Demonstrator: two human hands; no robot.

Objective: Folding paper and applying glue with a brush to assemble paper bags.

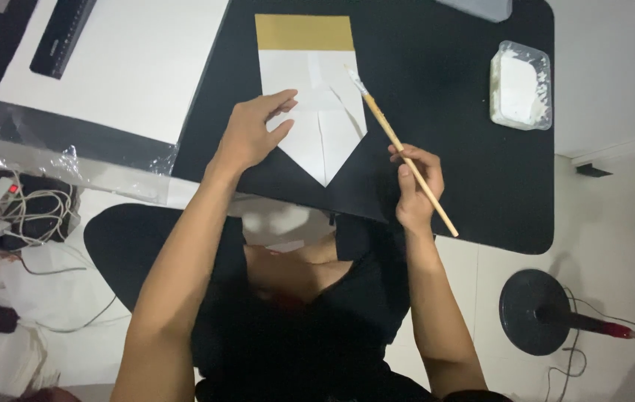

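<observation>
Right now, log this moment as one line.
left hand: pressing folded paper flat | right hand: holding brush, tip over paper | glue tub: right on black table

A folded paper (316, 112) is pressed flat by the left hand (253, 132). A brush (399, 149) is held by the right hand (416, 190).

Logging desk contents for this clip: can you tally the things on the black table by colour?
White: 3 - folded paper with a gold band, large sheet, tub of paste
Black: 1 - ruler
Wooden: 1 - brush, held in the right hand
Total: 5
The left hand presses on the folded paper.
</observation>
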